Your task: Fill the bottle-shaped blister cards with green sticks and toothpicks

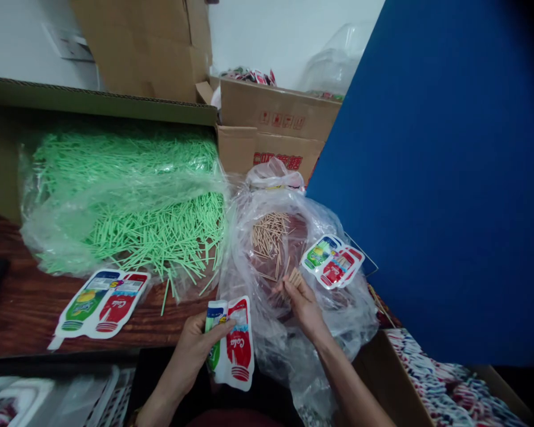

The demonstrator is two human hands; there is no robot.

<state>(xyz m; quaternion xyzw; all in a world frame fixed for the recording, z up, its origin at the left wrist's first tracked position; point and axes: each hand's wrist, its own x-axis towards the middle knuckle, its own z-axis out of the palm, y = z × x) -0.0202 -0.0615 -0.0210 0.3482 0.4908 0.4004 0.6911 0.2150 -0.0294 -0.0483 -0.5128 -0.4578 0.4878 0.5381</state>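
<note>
My left hand [196, 347] is closed on a white bottle-shaped packet [234, 344] printed red and green, held upright near my lap. My right hand [302, 305] pinches a small bunch of short tan sticks [295, 277] inside a clear plastic bag [293, 279]. More tan sticks [269, 234] lie heaped deeper in that bag. A few more printed packets [333, 261] rest on the bag's right side, just beyond my right hand.
A big pile of green sticks [151, 225] spills from a clear bag in an open cardboard box [98, 101]. Flat printed packets [100, 302] lie on the brown wooden table [22, 302]. Cardboard boxes [271, 127] stand behind. A blue panel [436, 178] fills the right; a box of packets [445, 388] sits below.
</note>
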